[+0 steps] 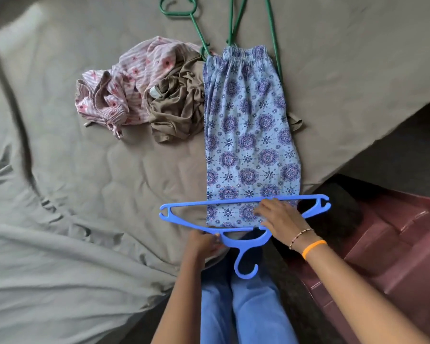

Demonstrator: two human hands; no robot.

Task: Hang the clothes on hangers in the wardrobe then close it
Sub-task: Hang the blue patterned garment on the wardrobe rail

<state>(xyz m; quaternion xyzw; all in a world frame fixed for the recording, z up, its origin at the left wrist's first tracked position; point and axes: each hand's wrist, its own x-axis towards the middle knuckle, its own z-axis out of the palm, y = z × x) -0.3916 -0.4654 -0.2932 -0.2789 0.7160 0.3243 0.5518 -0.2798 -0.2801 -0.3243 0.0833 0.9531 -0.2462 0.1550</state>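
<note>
grey bed sheet (85, 194), trousers being threaded onto a hanger.

i see the patterned trousers (248, 135) lying lengthwise away from me, waistband far, hems through the blue hanger (184, 207), whose bar runs crosswise, hook toward me. my left hand (201, 242) pinches the hanger's shoulder; my right hand (278, 217), nearer the hems, rests with fingers spread on the cloth.

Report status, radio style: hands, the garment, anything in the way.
Left hand pinches blue hanger near its neck. Right hand rests on patterned trousers, their end threaded through the hanger. Crumpled clothes alongside, not blocking.
</note>
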